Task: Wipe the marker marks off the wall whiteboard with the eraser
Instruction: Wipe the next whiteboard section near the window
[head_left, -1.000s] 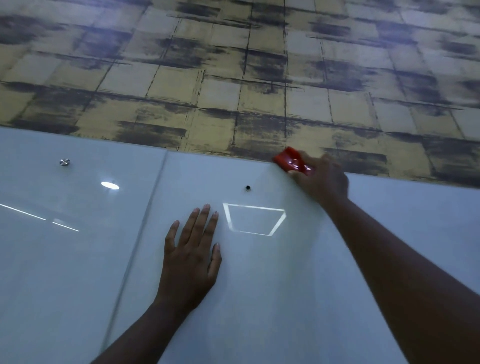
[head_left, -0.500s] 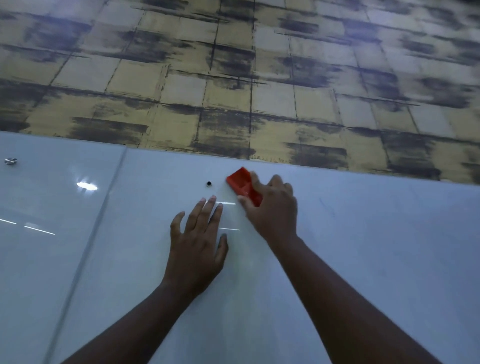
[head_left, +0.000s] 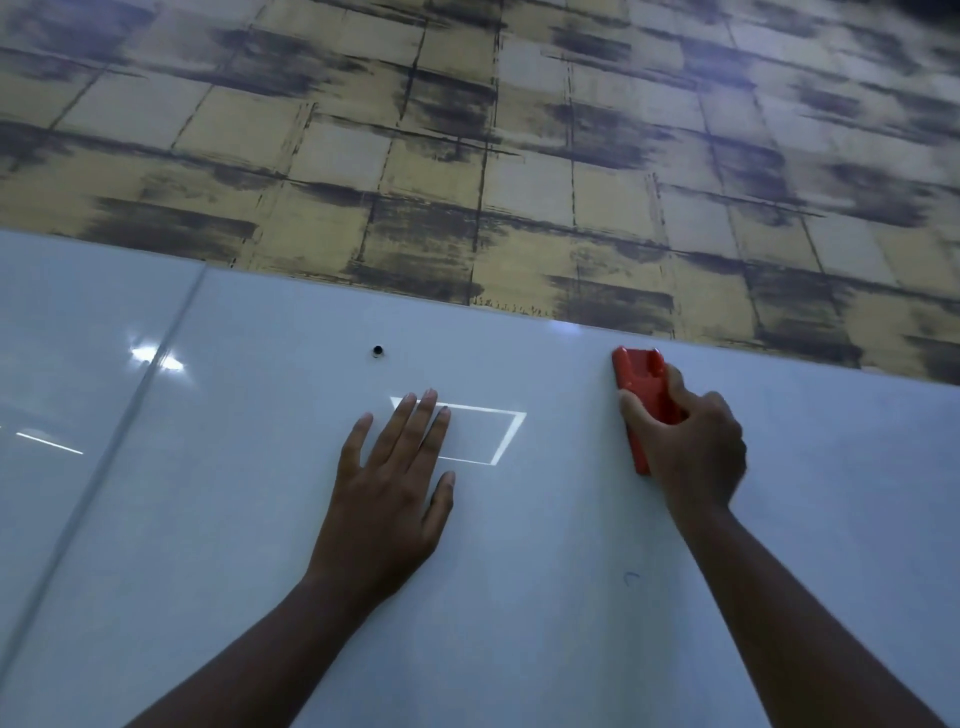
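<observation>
The glossy white whiteboard (head_left: 519, 597) fills the lower half of the head view. My right hand (head_left: 691, 447) grips a red eraser (head_left: 640, 384) and holds it flat against the board just below its top edge, right of centre. My left hand (head_left: 389, 493) lies flat on the board with fingers straight, left of the eraser. A small faint blue marker mark (head_left: 631, 578) shows low on the board between my forearms. A dim smudge runs along the board to the right of the eraser.
A small black mounting screw (head_left: 377, 351) sits near the board's top edge. A vertical seam (head_left: 130, 410) joins a second panel at the left. Ceiling-light reflections show on the gloss. Yellow and grey patterned wall (head_left: 493, 156) rises above the board.
My right hand swept the eraser left toward the screw, then back to the right along the top edge. My left hand stayed flat on the board.
</observation>
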